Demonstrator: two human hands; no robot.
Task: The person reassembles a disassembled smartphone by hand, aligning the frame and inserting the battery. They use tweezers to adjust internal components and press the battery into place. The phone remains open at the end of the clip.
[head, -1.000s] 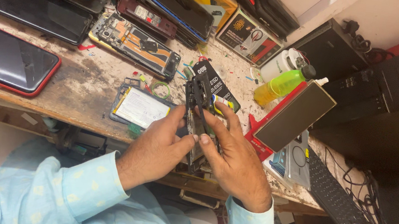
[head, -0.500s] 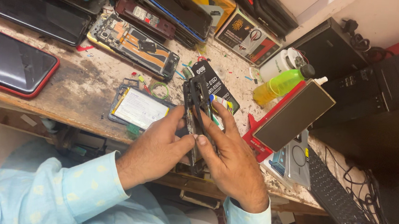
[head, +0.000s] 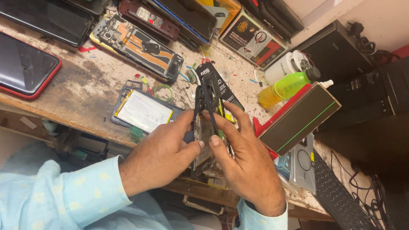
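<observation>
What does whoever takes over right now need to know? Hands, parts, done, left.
Left hand and right hand: both grip one opened phone, held on edge over the front of the workbench.
Another opened phone with its battery showing lies flat left of the hands; a third with exposed boards lies behind it.
Yellow-green bottle to the right.
Done: held phone is already open.
Left: it is still in hand, not set down.
</observation>
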